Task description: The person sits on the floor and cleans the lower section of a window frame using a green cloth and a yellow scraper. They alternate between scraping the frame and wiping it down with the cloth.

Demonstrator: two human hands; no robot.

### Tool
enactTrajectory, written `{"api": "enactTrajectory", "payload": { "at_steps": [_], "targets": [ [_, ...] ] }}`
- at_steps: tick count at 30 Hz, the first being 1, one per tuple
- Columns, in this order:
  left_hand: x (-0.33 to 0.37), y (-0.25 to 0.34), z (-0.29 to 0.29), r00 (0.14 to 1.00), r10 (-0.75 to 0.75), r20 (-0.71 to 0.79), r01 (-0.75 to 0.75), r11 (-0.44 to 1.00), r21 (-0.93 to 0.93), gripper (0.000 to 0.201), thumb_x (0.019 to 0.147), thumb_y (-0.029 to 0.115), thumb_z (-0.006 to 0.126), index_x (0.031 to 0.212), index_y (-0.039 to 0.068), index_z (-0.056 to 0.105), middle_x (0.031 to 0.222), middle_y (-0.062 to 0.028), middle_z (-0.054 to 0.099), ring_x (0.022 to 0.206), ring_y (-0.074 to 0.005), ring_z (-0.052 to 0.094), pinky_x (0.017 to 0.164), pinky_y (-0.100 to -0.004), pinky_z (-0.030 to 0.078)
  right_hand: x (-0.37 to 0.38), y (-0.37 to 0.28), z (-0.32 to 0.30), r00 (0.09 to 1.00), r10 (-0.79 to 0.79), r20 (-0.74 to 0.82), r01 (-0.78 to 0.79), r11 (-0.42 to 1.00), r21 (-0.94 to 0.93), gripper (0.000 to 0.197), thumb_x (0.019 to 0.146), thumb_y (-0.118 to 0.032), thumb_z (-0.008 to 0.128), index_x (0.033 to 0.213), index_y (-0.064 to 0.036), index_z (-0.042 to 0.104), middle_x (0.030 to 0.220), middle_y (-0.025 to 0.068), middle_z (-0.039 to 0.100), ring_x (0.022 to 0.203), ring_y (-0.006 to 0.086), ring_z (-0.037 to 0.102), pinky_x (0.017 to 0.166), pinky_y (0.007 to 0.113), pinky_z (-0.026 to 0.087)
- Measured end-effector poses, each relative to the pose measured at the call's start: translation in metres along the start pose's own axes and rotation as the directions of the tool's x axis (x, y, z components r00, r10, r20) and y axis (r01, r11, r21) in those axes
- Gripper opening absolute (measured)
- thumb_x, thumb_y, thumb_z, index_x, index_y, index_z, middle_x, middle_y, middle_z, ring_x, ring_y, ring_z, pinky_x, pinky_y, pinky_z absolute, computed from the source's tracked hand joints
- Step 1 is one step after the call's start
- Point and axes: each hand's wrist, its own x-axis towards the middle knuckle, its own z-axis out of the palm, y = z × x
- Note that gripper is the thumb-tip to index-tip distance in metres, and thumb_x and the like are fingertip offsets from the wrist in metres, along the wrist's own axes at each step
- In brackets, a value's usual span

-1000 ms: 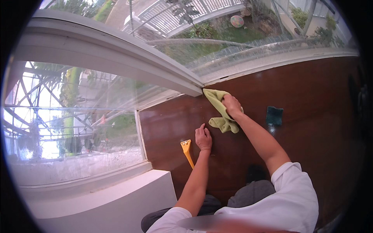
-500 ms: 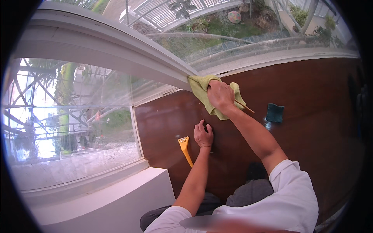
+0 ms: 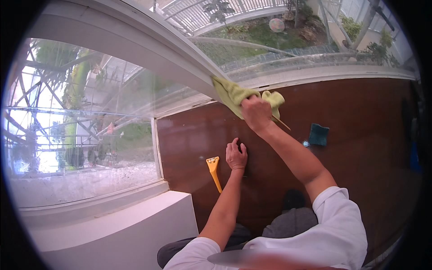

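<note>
My right hand (image 3: 258, 113) is closed around a bunched yellow-green cloth (image 3: 231, 93). One end of the cloth presses against the foot of the white window post (image 3: 189, 74), where it meets the sill frame. A thin wooden stick (image 3: 283, 123) juts out from under that hand; whether the fingers grip it too is hidden. My left hand (image 3: 236, 155) rests on the brown wooden surface (image 3: 270, 180), fingers partly spread and holding nothing. Beside its wrist lies a yellow-handled scraper (image 3: 213, 169) with its head pointing away from me.
A dark green scouring pad (image 3: 319, 134) lies to the right of my right forearm. Glass panes stand at the left and far side in white frames (image 3: 324, 77). A white ledge (image 3: 112, 220) borders the near left. Something blue (image 3: 414, 157) shows at the far right edge.
My right hand has shifted slightly, and the cloth's loose end has moved farther up along the post's foot. The left hand stays in place. The view has tilted a little.
</note>
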Motion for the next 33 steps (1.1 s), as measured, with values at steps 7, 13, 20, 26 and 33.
{"api": "enactTrajectory", "payload": {
  "at_steps": [7,13,20,26,33],
  "targets": [
    [0.003,0.004,-0.005,0.999,-0.019,0.035,0.019,1.0,-0.009,0.028,0.081,0.022,0.057,0.107,0.011,0.057,0.087,-0.0088,0.054,0.082,-0.0274,0.056,0.071,-0.0375,0.047,-0.006,0.012,-0.003,0.989,0.105,0.107,-0.1,0.994,-0.048,0.011,0.077,-0.015,0.055,0.074,-0.0124,0.065,0.074,0.0103,0.063,0.068,0.0265,0.066,0.058,0.037,0.052],
    [0.001,0.0,-0.001,1.0,0.024,0.005,-0.024,1.0,0.02,0.027,0.081,0.022,0.057,0.107,0.012,0.057,0.085,-0.0077,0.053,0.079,-0.0263,0.056,0.07,-0.0375,0.047,0.039,-0.049,-0.066,0.927,-0.088,-0.365,0.189,0.949,0.252,0.004,0.07,-0.014,0.063,0.067,-0.0103,0.062,0.064,0.0096,0.057,0.059,0.0264,0.061,0.052,0.037,0.049],
    [0.002,0.001,-0.003,1.0,0.007,0.01,-0.007,1.0,-0.017,0.028,0.081,0.022,0.058,0.107,0.012,0.056,0.084,-0.0074,0.053,0.078,-0.026,0.055,0.069,-0.0374,0.047,0.045,-0.024,0.001,0.874,-0.126,-0.469,0.314,0.884,0.346,0.004,0.068,-0.008,0.063,0.072,-0.0076,0.062,0.065,0.0116,0.056,0.059,0.0295,0.058,0.053,0.04,0.048],
    [0.0,0.002,-0.004,1.0,0.021,0.007,-0.021,1.0,-0.005,0.03,0.081,0.024,0.058,0.109,0.012,0.054,0.087,-0.0088,0.054,0.081,-0.0276,0.056,0.071,-0.0379,0.048,0.038,-0.02,0.012,0.827,-0.065,-0.558,0.333,0.857,0.393,0.015,0.069,-0.004,0.06,0.083,-0.0075,0.064,0.068,0.0143,0.056,0.06,0.0327,0.058,0.054,0.041,0.048],
    [0.0,0.0,-0.002,0.999,-0.024,0.039,0.023,0.999,0.024,0.03,0.081,0.027,0.057,0.108,0.012,0.056,0.089,-0.0091,0.054,0.083,-0.027,0.057,0.074,-0.0374,0.049,0.118,-0.097,-0.096,0.763,-0.155,-0.627,0.359,0.909,0.212,0.006,0.069,-0.011,0.063,0.075,-0.0115,0.063,0.063,0.0114,0.053,0.059,0.0291,0.06,0.051,0.039,0.048]
  ]
}}
